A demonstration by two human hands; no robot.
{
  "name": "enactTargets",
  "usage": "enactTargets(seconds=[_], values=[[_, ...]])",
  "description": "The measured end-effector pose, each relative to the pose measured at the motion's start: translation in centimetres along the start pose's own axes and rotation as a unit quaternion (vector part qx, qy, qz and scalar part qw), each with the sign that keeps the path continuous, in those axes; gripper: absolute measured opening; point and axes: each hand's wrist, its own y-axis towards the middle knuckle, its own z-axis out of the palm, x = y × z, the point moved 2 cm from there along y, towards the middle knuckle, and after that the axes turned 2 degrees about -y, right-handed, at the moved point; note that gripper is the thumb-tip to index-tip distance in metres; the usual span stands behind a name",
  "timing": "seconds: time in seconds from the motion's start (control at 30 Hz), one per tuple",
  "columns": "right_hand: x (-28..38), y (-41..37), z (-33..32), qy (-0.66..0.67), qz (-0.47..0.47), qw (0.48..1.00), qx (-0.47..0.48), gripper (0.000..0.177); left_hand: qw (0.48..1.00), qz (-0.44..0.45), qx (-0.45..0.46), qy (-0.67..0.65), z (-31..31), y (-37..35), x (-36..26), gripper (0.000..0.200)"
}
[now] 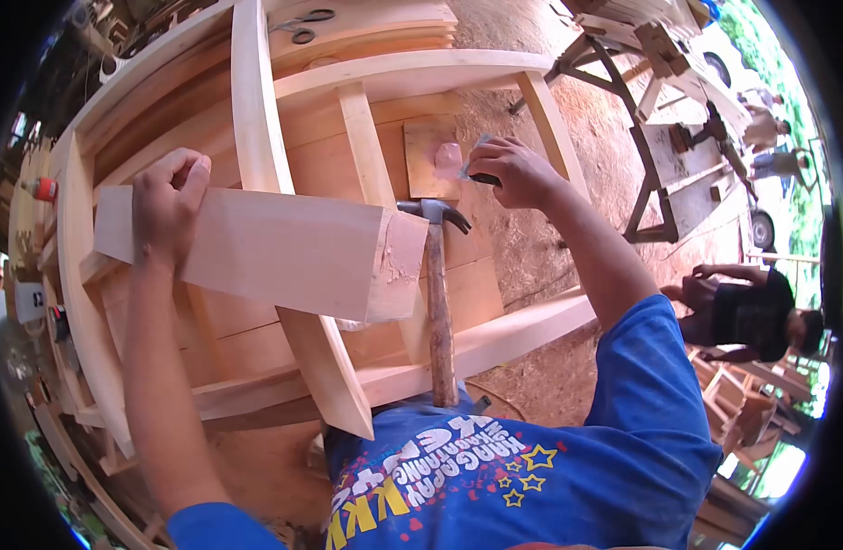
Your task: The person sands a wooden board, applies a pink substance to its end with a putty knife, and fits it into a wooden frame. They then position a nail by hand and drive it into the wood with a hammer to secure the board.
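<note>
My left hand (169, 206) is closed over the upper edge of a flat wooden board (284, 243), which lies tilted across the frame. Pinkish putty is smeared over the board's right end (399, 266). My right hand (518, 172) grips a small putty knife by its dark handle (484, 179); the fingers partly hide its blade. Just left of that hand, a small wood piece (420, 163) carries a lump of pink putty (447, 160). A claw hammer (440, 312) with a wooden handle rests beside the board's puttied end.
A wooden frame (257, 110) of rails and crosspieces surrounds the work. Scissors (302, 35) lie on planks at the top. On the right are a trestle bench (655, 183) with a power drill (710, 133), and a person in dark clothes (751, 312). More people stand farther back.
</note>
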Motion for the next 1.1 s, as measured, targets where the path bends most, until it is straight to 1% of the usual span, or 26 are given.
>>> enactTargets(seconds=[0.1,0.3,0.4,0.47,0.5,0.57,0.7,0.8,0.9,1.0,1.1], values=[[-1.8,0.5,0.4,0.004,-0.027,1.000,0.015,0.037,1.000,-0.014,0.007,-0.005,0.1,0.0,-0.1,0.028],[-3.1,1.8,-0.4,0.009,-0.104,0.994,0.010,0.036,1.000,-0.018,0.003,-0.008,0.1,0.1,-0.4,0.027],[-3.3,2.7,-0.3,0.033,-0.132,0.991,0.005,0.035,1.000,-0.023,0.005,-0.014,0.2,0.1,-0.3,0.027],[-3.4,3.2,-0.3,0.032,-0.141,0.989,0.017,0.033,1.000,-0.015,-0.002,-0.015,0.1,0.1,-0.3,0.027],[-3.5,3.5,-0.3,0.031,-0.144,0.989,0.022,0.033,1.000,-0.026,0.004,-0.012,0.0,0.0,-0.3,0.027],[-3.8,3.9,-0.3,0.054,-0.131,0.989,0.044,0.031,0.999,-0.046,0.021,-0.007,0.0,0.1,-0.3,0.028],[-3.7,4.6,0.2,0.066,-0.077,0.990,0.100,0.029,0.999,-0.044,0.018,-0.004,0.2,0.0,-0.1,0.028],[-3.5,4.7,0.6,0.082,-0.040,0.990,0.112,0.031,0.999,-0.040,0.008,0.004,0.1,0.1,-0.5,0.027],[-2.9,4.8,0.2,0.092,0.034,0.983,0.156,0.036,0.999,-0.040,0.013,0.010,0.1,0.1,-0.4,0.026],[-2.9,4.5,0.7,0.094,0.050,0.981,0.162,0.037,0.999,-0.042,0.014,0.008,0.1,0.1,-0.1,0.027],[-1.8,4.4,0.9,0.084,0.073,0.983,0.148,0.037,0.999,-0.048,0.012,0.005,0.1,-0.1,0.0,0.027]])
